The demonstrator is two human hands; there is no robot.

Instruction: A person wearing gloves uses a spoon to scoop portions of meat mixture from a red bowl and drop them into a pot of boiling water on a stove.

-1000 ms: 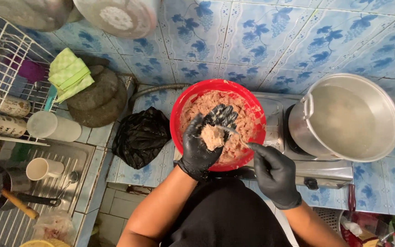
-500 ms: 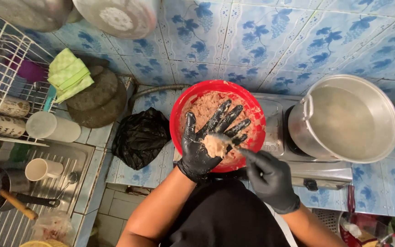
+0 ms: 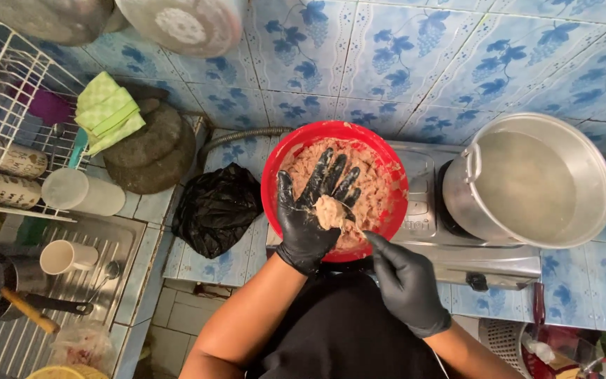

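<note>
Head view — left hand [image 3: 313,210], black-gloved, lies palm-up over the red bowl [image 3: 280,163], fingers spread toward 12 o'clock, cradling a lump of pinkish mince [image 3: 331,211]. Right hand [image 3: 405,284] at 5 o'clock of the bowl — loosely curled, empty, forefinger toward the lump. Steel pot [image 3: 527,182] at 3 o'clock.

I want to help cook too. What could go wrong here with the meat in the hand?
The lump lies loose on the open left hand, fingers spread, so it might slide off. It should land in the red bowl just below. The bowl sits partly on the stove, so pressing down could tip it. The big pot of liquid stands close by, and an elbow might bump it.
</note>
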